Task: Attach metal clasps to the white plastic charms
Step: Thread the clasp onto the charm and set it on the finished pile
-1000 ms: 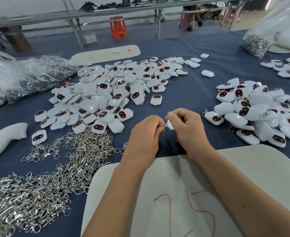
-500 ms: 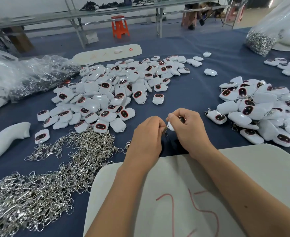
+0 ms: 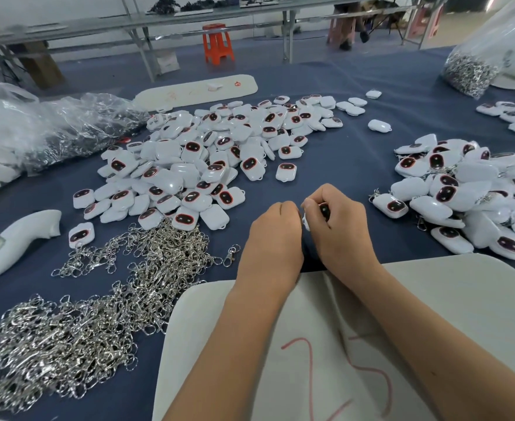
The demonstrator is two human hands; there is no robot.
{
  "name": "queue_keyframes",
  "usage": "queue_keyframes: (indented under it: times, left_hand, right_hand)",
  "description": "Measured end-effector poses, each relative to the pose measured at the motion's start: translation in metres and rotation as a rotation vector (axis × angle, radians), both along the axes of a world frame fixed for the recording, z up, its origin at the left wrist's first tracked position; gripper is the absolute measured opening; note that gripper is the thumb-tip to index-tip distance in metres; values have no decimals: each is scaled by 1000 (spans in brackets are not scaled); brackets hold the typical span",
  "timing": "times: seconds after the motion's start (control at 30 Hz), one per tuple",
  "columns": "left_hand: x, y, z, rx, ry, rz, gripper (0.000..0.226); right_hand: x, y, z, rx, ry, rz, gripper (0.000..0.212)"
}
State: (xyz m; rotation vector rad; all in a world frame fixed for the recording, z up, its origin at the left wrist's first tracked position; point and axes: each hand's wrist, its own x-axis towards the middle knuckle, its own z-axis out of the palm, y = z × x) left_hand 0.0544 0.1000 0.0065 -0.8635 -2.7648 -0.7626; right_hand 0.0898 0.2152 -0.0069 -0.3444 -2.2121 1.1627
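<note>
Two hands meet just past the far edge of the white board, over a bare strip of blue cloth between the charm heaps. Your right hand pinches a white charm, its dark red-rimmed face peeking between curled fingers. Your left hand is curled against it; what it holds you cannot tell. Loose clasps crowd the left.

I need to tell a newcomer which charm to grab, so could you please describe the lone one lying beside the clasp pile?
Start at the big pile of silver clasps at lower left. At its upper left edge lies one white charm, dark face up, apart from the main charm heap, right of the white handle-shaped piece.
</note>
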Motion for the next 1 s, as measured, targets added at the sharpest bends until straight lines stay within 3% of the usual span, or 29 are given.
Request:
queue_keyframes:
  times: [0.13,0.37,0.5,0.7,1.0]
  left_hand:
    - [3,0,3,92,68,25,22]
    - [-8,-6,-9,428,163,-174,10]
    - [-11,-9,-12,564,74,-186,21]
    - [-7,-9,-8,716,-78,-168,19]
    - [-8,-9,-7,657,-152,-113,15]
  right_hand:
    - [1,-3,-1,33,90,7,21]
    - [3,8,1,-463,86,86,27]
    - [4,9,3,-587,71,175,29]
    - [3,12,3,-726,79,269,25]
    - [4,13,3,-747,58,297,17]
